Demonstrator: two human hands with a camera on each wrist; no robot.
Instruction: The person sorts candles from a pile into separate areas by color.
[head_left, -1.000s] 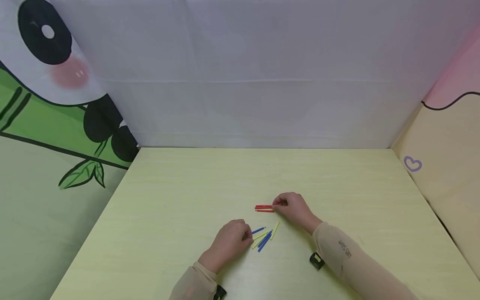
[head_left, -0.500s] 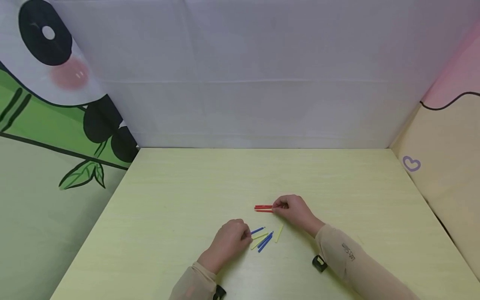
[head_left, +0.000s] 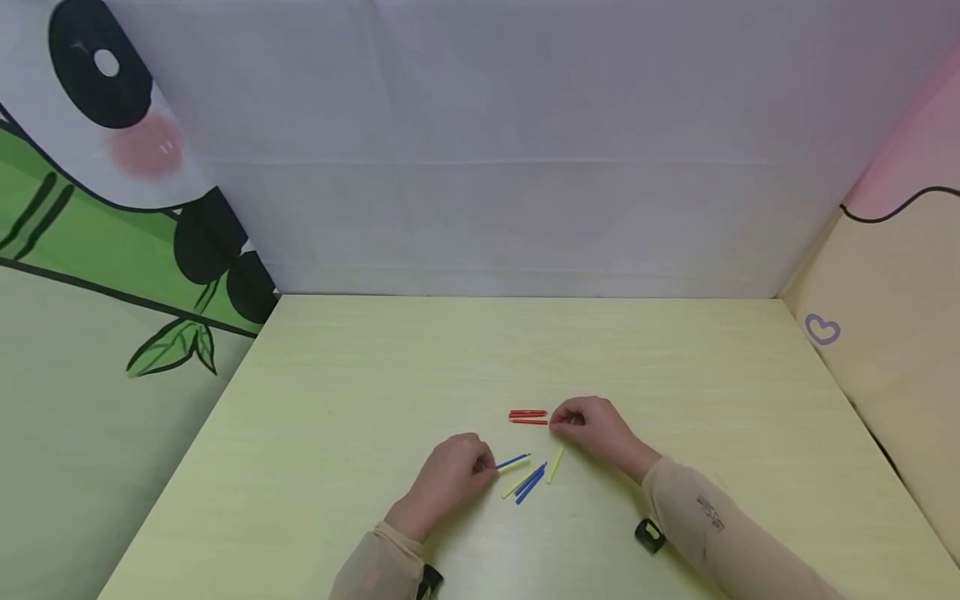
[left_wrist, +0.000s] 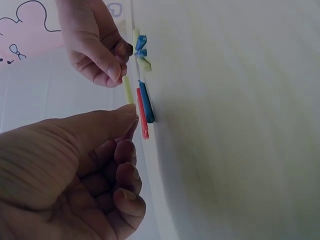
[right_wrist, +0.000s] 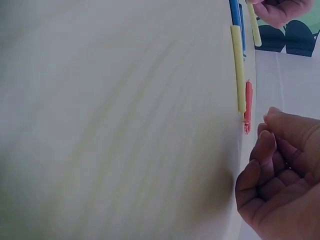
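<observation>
The left hand (head_left: pixel 453 479) pinches a yellow stick (left_wrist: pixel 128 90) by one end, with thumb and finger. Its other end points at the right hand. A blue stick (head_left: pixel 513 460) lies just beyond it on the table (head_left: pixel 360 375). The right hand (head_left: pixel 597 431) has curled fingers, thumb tip close to a finger, and I see nothing in them. It is just right of the red sticks (head_left: pixel 528 415). Between the hands are a blue pair (head_left: pixel 531 484) and a second yellow stick (head_left: pixel 512 488). A third yellow stick (head_left: pixel 555 466) lies below the right hand.

Half a second ago, the right hand covered the red sticks' ends. Now it has slid right and those ends show. The left hand has gone a bit left, bringing its stick nearer the blue one.
</observation>
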